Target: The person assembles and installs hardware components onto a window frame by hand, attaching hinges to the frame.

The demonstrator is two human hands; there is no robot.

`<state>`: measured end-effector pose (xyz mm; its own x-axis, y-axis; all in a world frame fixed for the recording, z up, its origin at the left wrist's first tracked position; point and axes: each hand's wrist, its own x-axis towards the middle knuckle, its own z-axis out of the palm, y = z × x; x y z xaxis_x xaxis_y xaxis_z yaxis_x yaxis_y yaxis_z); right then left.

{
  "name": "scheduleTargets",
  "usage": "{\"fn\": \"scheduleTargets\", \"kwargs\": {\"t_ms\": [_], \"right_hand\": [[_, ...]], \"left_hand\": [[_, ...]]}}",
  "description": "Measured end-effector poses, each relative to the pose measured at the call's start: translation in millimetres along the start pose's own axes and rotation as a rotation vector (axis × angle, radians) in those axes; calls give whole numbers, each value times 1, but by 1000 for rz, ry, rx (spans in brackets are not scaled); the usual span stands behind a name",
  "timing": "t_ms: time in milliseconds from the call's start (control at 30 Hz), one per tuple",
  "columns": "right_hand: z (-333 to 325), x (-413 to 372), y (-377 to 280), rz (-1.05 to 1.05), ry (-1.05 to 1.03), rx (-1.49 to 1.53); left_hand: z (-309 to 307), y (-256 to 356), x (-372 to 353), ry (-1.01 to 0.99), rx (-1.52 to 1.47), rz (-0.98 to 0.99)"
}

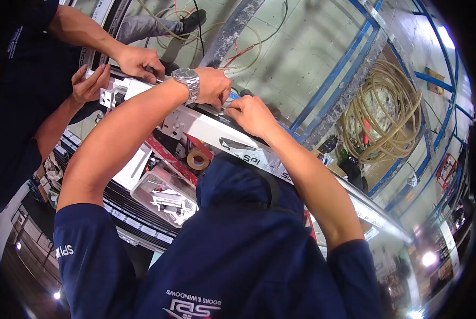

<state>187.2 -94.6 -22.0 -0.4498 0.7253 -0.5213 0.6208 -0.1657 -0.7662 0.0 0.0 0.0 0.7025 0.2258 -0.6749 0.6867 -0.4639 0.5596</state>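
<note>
My left hand (213, 86), with a watch (187, 80) on its wrist, is closed with its fingers curled down at the far edge of a white profile (206, 126). Close beside it, my right hand (252, 115) is closed in a pinch at the same edge. What either hand grips is hidden by the fingers. A small blue item (232, 97) shows between the two hands. On the profile's near side, a dark strip (237, 144) lies by its printed film (256, 158).
At the left, a co-worker's hands (139, 63) work at the profile's end. Below lie a tape roll (197, 159) and a clear bin (152, 183) of white parts. A coiled hose (349, 119) lies at the right, near blue frame bars (331, 80). Loose cables (256, 45) cross the floor.
</note>
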Motion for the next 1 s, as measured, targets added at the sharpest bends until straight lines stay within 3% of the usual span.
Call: {"fn": "scheduleTargets", "kwargs": {"t_ms": [167, 267, 500, 533, 633, 733, 867, 1000], "right_hand": [[8, 8, 0, 136, 43, 229], [5, 12, 5, 278, -73, 348], [6, -8, 12, 57, 46, 329], [-1, -9, 6, 160, -36, 326], [1, -7, 0, 182, 27, 217], [0, -2, 9, 262, -64, 314], [3, -6, 26, 164, -62, 391], [-4, -13, 28, 206, -92, 414]], "left_hand": [[-2, -8, -1, -2, -30, -37], [-2, -6, -2, 22, -73, -55], [3, -11, 0, 15, -85, -41], [1, -7, -2, -5, -127, -71], [1, -7, -3, 11, -101, -56], [-3, -3, -2, -38, -100, -57], [-5, 5, -3, -8, -98, -43], [3, -3, 8, -60, -178, -90]]}}
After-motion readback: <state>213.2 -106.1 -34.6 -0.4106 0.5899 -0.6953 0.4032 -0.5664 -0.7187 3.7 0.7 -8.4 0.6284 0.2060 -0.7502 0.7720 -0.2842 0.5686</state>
